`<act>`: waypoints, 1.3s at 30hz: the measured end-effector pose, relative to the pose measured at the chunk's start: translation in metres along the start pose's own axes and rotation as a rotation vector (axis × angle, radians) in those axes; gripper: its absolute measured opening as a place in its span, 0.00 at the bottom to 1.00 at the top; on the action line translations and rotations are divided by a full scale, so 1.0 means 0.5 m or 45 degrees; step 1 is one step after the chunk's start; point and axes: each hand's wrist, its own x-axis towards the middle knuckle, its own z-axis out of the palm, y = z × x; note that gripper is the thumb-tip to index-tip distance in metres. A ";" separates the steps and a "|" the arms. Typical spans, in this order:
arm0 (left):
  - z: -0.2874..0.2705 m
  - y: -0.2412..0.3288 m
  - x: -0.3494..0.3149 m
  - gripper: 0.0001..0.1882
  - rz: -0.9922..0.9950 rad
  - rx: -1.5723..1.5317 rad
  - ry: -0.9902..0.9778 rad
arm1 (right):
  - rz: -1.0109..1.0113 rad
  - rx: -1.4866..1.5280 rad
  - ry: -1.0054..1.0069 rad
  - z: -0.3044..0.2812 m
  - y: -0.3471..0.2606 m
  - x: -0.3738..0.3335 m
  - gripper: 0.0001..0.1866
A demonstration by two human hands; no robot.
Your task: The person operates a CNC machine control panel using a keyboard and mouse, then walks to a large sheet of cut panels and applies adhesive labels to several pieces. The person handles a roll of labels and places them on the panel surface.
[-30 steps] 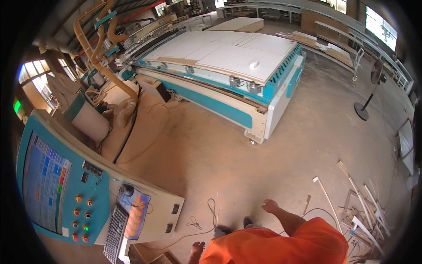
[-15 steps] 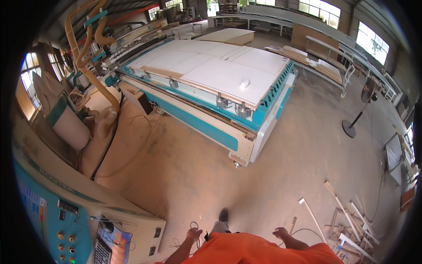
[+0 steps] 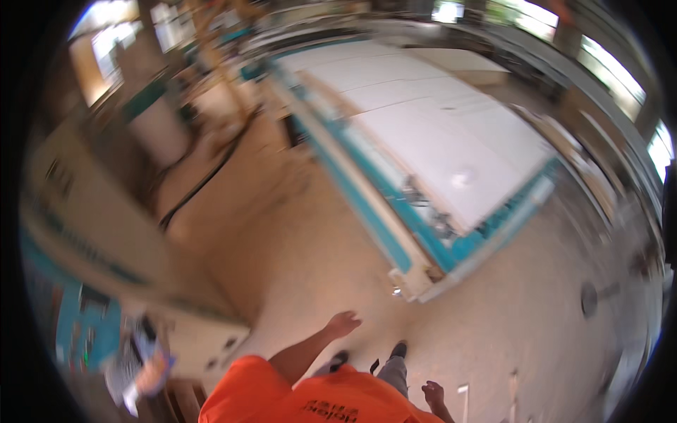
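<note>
My left hand (image 3: 343, 324) is stretched forward over the floor, its fingers loosely extended with nothing in them. It is between the control cabinet and the near corner of the large flat machine table (image 3: 395, 247). Low at my right side hangs my right hand (image 3: 434, 392), its fingers slightly bent and apart, holding nothing visible. Neither hand touches anything. White boards (image 3: 423, 134) lie on the machine table, with a small white crumpled item (image 3: 462, 178) on top. Motion blur softens the picture.
At left stands a beige and teal control cabinet (image 3: 106, 233) with a keyboard (image 3: 127, 366) at its lower end. A black hose (image 3: 204, 180) runs along the floor. Wood strips (image 3: 462, 402) lie at lower right, and a stand fan's base (image 3: 589, 299) is farther right.
My view has turned and moved, so the machine table appears nearer and more to the right. My left hand has swung forward, away from the cable loops seen beside it before.
</note>
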 end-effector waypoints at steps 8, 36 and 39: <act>-0.431 -0.224 -0.456 0.15 -0.877 -0.252 1.539 | -0.657 -0.999 -0.338 -0.099 0.048 0.401 0.10; -0.832 -0.457 -1.199 0.13 -0.495 -0.991 2.681 | -1.279 -1.217 -0.948 0.582 -0.717 0.107 0.19; -0.777 -0.500 -1.190 0.14 -0.576 -0.862 2.712 | -1.323 -1.235 -0.956 0.596 -0.702 0.148 0.18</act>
